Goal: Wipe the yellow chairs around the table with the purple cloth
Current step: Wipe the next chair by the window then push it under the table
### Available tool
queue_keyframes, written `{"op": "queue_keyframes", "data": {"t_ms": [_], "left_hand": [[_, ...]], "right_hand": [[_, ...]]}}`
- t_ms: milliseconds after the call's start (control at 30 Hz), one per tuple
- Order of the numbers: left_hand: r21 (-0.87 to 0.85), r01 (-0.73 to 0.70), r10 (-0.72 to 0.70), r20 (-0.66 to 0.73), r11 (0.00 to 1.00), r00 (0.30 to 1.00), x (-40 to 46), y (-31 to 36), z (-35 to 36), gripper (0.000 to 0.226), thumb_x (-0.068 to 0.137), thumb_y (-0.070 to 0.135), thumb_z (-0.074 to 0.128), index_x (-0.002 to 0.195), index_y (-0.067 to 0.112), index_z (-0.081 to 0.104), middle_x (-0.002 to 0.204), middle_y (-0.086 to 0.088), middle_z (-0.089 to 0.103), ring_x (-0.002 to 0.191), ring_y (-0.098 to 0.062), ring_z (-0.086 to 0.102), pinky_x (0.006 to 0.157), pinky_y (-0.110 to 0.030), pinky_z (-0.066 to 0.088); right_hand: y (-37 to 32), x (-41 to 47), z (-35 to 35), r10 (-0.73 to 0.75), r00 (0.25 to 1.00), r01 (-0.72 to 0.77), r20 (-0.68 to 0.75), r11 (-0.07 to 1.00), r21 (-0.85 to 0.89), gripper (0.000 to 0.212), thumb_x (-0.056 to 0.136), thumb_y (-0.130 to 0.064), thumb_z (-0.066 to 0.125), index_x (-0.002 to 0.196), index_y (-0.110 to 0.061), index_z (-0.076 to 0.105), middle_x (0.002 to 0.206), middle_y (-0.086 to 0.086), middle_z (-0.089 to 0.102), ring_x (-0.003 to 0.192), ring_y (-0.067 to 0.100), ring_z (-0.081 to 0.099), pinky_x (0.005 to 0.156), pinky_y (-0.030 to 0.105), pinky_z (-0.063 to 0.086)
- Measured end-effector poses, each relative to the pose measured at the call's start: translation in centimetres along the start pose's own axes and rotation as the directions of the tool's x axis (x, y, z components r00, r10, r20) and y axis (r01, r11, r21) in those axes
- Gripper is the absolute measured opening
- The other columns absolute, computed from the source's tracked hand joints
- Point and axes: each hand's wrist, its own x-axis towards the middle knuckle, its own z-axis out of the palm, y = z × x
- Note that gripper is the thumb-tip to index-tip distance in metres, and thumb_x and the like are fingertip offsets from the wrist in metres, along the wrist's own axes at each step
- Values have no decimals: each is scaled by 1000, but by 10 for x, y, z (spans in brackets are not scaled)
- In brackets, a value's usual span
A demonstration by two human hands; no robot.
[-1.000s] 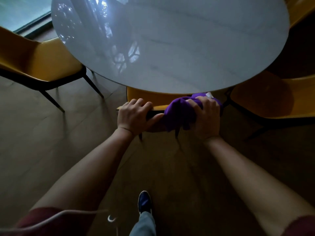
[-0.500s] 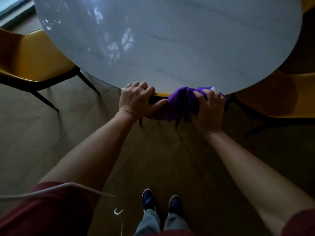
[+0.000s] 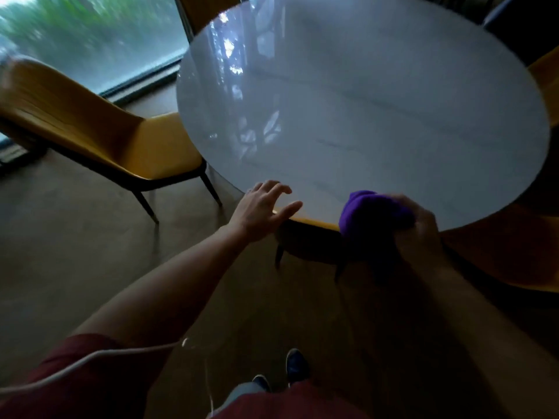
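Observation:
The near yellow chair [image 3: 314,223] is pushed almost fully under the round white table [image 3: 378,101]; only its back edge and dark legs show. My right hand [image 3: 419,228] grips the bunched purple cloth [image 3: 372,213] at that chair's top edge. My left hand [image 3: 263,207] hovers with fingers spread over the table rim, just left of the chair back, holding nothing. Another yellow chair [image 3: 99,131] stands at the left, and a third yellow chair [image 3: 508,252] sits at the right.
A large window [image 3: 90,40] fills the upper left. Part of a further yellow chair back [image 3: 208,10] shows beyond the table. Brown floor [image 3: 75,252] lies around me, with my shoes [image 3: 295,364] below and a white cable [image 3: 90,358] across my red sleeve.
My left hand let go of the chair back and opened, lifting toward the table rim. The chair slid further under the table. The view swung up and left.

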Motion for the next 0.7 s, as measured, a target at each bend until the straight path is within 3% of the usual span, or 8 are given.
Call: {"op": "queue_keyframes", "data": {"t_ms": [133, 233, 333, 400, 500, 633, 667, 700], "left_hand": [[-89, 21, -31, -111, 996, 993, -9, -26, -52, 64, 94, 70, 35, 124, 21, 62, 131, -5, 58, 117, -22, 56, 95, -42, 49], [-215, 43, -78, -156, 976, 985, -24, -67, -93, 63, 94, 71, 37, 124, 21, 61, 128, 1, 55, 101, -10, 61, 81, -38, 56], [-216, 47, -94, -209, 975, 973, -37, -128, -144, 65, 92, 74, 37, 124, 22, 61, 127, 6, 53, 93, 0, 60, 73, -23, 53], [-143, 85, -116, -221, 986, 968, -44, -170, -180, 68, 91, 77, 32, 123, 25, 62, 129, 5, 54, 92, 0, 61, 69, -18, 49], [-84, 147, -161, -201, 986, 966, -52, -240, -231, 71, 90, 78, 27, 124, 26, 60, 135, 1, 52, 100, -10, 62, 76, -31, 55], [77, 161, -147, -167, 984, 975, -60, -317, -294, 74, 90, 78, 23, 132, 27, 57, 143, -3, 48, 120, -24, 56, 86, -45, 56], [124, 162, -142, -154, 979, 978, -62, -325, -310, 74, 90, 77, 22, 133, 28, 56, 145, -4, 48, 124, -26, 54, 89, -47, 54], [148, 183, -162, -143, 972, 976, -61, -345, -324, 75, 90, 77, 23, 135, 27, 56, 147, -5, 47, 127, -28, 51, 93, -48, 51]], "right_hand": [[-55, 34, 62, 176, 984, -152, -26, 906, 395, 19, 87, -22, 68, 105, -30, 70, 90, -11, 76, 86, 9, 71, 65, 24, 57], [-85, 55, 131, 286, 943, -323, 171, 659, 679, 45, 96, -38, 53, 136, -18, 56, 125, 8, 68, 109, 25, 67, 82, 39, 59], [-110, 79, 207, 148, 942, -331, 301, 568, 754, 40, 107, -38, 30, 130, -28, 61, 121, 8, 65, 104, 27, 64, 81, 42, 58], [-126, 92, 255, 145, 945, -325, 294, 528, 785, 27, 106, -32, 41, 122, -29, 63, 108, 3, 66, 93, 23, 64, 77, 40, 58], [-147, 96, 331, 120, 940, -338, 321, 477, 811, 32, 89, -44, 68, 116, -27, 68, 95, 1, 68, 83, 20, 66, 77, 38, 58], [-149, 109, 427, 328, 892, -420, 310, 353, 836, 46, 104, -52, 36, 112, -30, 75, 105, 4, 73, 91, 22, 72, 85, 43, 58], [-150, 111, 443, 343, 901, -405, 266, 443, 800, 47, 104, -53, 34, 112, -31, 75, 108, 4, 74, 94, 22, 73, 88, 43, 55], [-159, 116, 468, 322, 876, -463, 358, 360, 810, 45, 102, -55, 39, 110, -32, 76, 108, 3, 75, 95, 21, 73, 90, 43, 55]]}}
